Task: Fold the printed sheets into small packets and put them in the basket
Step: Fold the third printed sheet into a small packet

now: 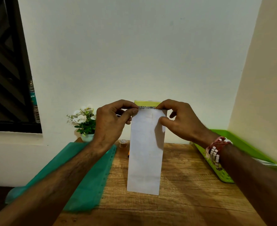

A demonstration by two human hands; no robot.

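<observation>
The only readable writing is "RESSING TA", pale letters on a grey band under a yellow strip at the top of the printed sheet (145, 152); fingers hide both ends of the words. The sheet, folded into a long, narrow white strip, hangs upright over the wooden worktop (183, 185). The left hand (113, 119) and right hand (180, 119) each pinch a top corner, each grip closed tight on the paper. The green basket (242, 142) sits well apart on the right.
</observation>
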